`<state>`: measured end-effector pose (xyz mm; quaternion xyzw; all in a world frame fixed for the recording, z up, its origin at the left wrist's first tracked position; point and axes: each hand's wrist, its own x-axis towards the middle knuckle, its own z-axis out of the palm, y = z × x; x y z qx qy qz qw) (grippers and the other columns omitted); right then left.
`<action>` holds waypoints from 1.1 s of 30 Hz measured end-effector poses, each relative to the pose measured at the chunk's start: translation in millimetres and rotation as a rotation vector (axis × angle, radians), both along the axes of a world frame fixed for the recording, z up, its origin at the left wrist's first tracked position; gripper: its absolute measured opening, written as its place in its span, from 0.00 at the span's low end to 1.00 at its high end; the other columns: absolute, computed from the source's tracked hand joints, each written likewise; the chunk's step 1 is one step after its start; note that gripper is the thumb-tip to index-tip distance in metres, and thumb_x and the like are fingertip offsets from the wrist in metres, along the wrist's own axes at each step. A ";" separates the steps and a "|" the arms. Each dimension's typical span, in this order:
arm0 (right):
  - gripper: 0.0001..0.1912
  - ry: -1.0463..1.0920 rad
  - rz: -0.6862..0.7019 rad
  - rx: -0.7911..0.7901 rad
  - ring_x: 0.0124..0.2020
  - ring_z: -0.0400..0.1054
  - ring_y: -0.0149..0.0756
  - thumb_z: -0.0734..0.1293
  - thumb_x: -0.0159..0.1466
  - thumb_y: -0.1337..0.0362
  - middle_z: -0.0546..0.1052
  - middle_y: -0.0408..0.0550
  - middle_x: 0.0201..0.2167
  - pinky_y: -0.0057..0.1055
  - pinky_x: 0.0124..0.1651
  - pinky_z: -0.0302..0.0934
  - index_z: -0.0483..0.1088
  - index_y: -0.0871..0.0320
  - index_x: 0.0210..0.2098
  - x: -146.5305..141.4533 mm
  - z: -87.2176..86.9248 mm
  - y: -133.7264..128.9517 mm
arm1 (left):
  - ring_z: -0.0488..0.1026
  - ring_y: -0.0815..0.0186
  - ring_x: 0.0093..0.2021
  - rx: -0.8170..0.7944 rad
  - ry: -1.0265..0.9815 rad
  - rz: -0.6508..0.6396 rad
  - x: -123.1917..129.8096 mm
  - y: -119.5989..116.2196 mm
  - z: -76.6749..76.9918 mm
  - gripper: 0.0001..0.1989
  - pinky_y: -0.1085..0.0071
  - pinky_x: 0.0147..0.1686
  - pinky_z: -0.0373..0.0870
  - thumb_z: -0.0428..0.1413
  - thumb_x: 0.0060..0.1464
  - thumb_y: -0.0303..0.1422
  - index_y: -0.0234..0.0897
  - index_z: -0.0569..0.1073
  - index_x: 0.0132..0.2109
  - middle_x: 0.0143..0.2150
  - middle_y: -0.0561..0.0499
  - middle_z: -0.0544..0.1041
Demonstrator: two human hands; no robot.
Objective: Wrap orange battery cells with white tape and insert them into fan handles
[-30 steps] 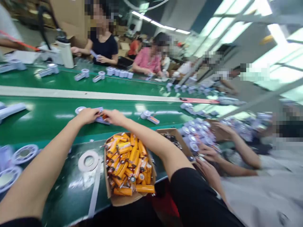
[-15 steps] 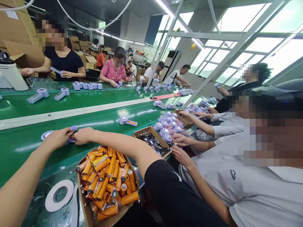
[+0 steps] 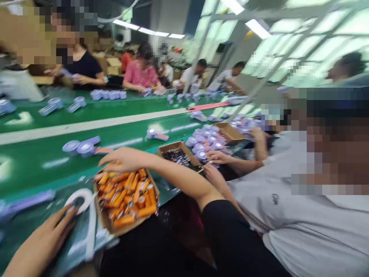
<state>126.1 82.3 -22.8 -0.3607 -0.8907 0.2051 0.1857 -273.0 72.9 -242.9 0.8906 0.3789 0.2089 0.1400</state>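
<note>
My left hand [image 3: 47,238] is low at the left, fingers stretched out, with the fingertips at a roll of white tape [image 3: 91,225] whose loose strip hangs toward me. Whether they touch the roll is blurred. My right hand [image 3: 122,159] reaches over the far edge of a cardboard box [image 3: 99,209] full of orange wired battery cells [image 3: 127,196]. Its fingers are extended and apart, and I see nothing in them. Just beyond it, a lavender handheld fan housing [image 3: 85,149] with an orange strip in its handle lies beside another fan housing [image 3: 70,146] on the green belt.
At the near left lies a blurred lavender part [image 3: 31,200]. A tray of small black parts [image 3: 180,157] sits right of the batteries, before clustered fan housings [image 3: 207,140]. A co-worker in a grey shirt [image 3: 302,215] works close on my right; others sit across the belt [image 3: 138,130].
Both hands have let go of the fan housing on the belt. My left hand has come down toward the tape roll, my right hand back over the battery box. The view has shifted.
</note>
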 end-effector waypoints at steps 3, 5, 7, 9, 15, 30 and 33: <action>0.14 0.119 -0.053 -0.055 0.59 0.80 0.42 0.68 0.77 0.61 0.85 0.52 0.59 0.38 0.64 0.69 0.81 0.57 0.57 7.8 -1.3 -47.7 | 0.80 0.42 0.57 0.076 0.148 0.083 32.8 -18.0 49.1 0.24 0.41 0.61 0.78 0.52 0.68 0.47 0.44 0.82 0.62 0.62 0.38 0.82; 0.13 0.192 -0.106 -0.058 0.58 0.80 0.43 0.69 0.75 0.61 0.86 0.50 0.57 0.41 0.65 0.69 0.83 0.55 0.55 11.0 -9.9 -66.9 | 0.78 0.43 0.54 0.102 0.230 0.097 46.3 -16.9 67.2 0.20 0.43 0.59 0.78 0.53 0.69 0.41 0.38 0.83 0.58 0.59 0.32 0.81; 0.13 0.254 -0.215 -0.097 0.53 0.82 0.43 0.69 0.74 0.60 0.88 0.50 0.53 0.42 0.61 0.72 0.84 0.54 0.54 7.5 -20.9 -88.5 | 0.76 0.44 0.57 0.178 0.240 0.104 53.6 -25.2 79.4 0.15 0.44 0.60 0.76 0.54 0.70 0.37 0.37 0.83 0.53 0.59 0.33 0.80; 0.17 0.319 -0.337 -0.233 0.43 0.84 0.41 0.70 0.73 0.55 0.89 0.51 0.47 0.39 0.51 0.75 0.83 0.55 0.56 -3.7 -32.7 -115.8 | 0.73 0.44 0.61 0.303 0.163 0.084 60.5 -48.2 92.0 0.12 0.45 0.63 0.73 0.55 0.71 0.34 0.37 0.81 0.53 0.58 0.36 0.81; 0.26 0.530 -0.296 -0.618 0.25 0.74 0.31 0.76 0.66 0.44 0.84 0.46 0.29 0.27 0.31 0.67 0.82 0.60 0.51 -52.4 -64.9 -172.4 | 0.62 0.41 0.75 0.479 -0.074 -0.068 73.8 -118.4 127.3 0.15 0.41 0.71 0.66 0.60 0.68 0.26 0.40 0.77 0.59 0.59 0.41 0.82; 0.27 0.676 -0.206 -0.737 0.18 0.58 0.25 0.72 0.68 0.44 0.69 0.39 0.15 0.26 0.23 0.50 0.72 0.58 0.23 -45.4 -70.6 -179.7 | 0.75 0.51 0.56 0.139 -0.237 -0.218 66.3 -140.0 145.8 0.11 0.44 0.69 0.63 0.59 0.68 0.29 0.41 0.80 0.55 0.50 0.45 0.84; 0.27 0.843 -0.288 -0.812 0.15 0.54 0.25 0.74 0.66 0.40 0.66 0.36 0.14 0.26 0.21 0.47 0.76 0.58 0.27 -33.4 -81.6 -176.4 | 0.75 0.53 0.51 -0.202 -0.539 -0.332 51.1 -137.6 150.4 0.11 0.46 0.67 0.64 0.54 0.72 0.38 0.41 0.80 0.51 0.45 0.45 0.82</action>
